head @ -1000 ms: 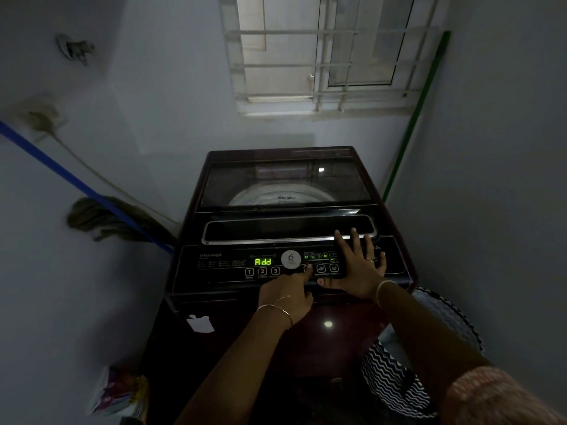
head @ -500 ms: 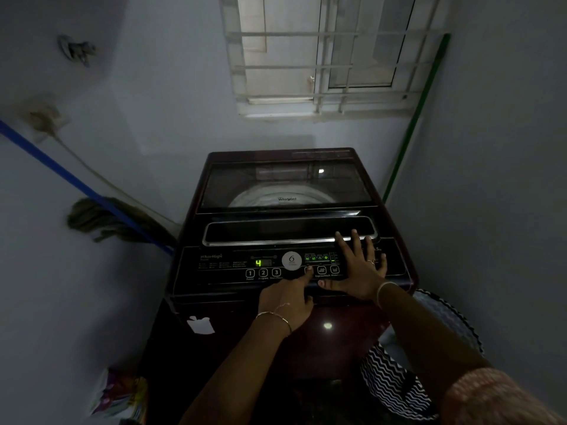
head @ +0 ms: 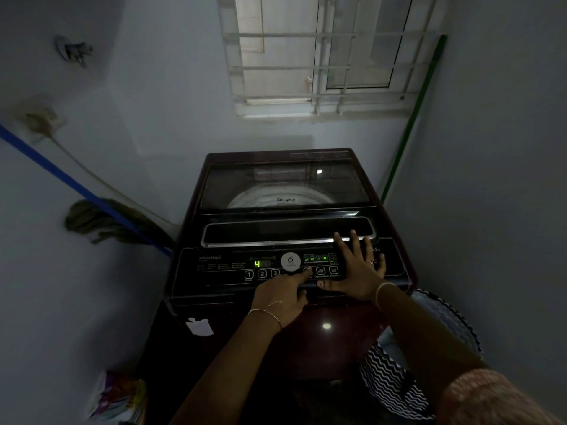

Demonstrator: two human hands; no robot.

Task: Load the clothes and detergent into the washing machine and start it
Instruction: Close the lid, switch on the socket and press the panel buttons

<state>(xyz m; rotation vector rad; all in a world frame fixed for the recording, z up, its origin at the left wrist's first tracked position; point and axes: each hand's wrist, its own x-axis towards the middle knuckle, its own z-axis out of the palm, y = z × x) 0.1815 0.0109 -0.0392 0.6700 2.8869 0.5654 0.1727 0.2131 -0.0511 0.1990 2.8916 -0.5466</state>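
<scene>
Left hand (head: 280, 297): forefinger straight, tip on a key just right of the round badge (head: 290, 261); other fingers tucked, holding nothing. Right hand (head: 356, 271) lies flat, fingers spread, on the right end of the control panel (head: 221, 271), tips touching the lid handle (head: 276, 233).

Button row (head: 320, 270) runs left to right along the front edge of the washing machine (head: 276, 338) top. Numbered keys (head: 262, 273) sit just left of the forefinger, so the left hand is nearer (labels too small to read).

Machine is dark maroon, glass lid (head: 285, 185) down, pale drum beneath, green display (head: 257, 264) showing 4. Probably setting or starting the cycle.
</scene>
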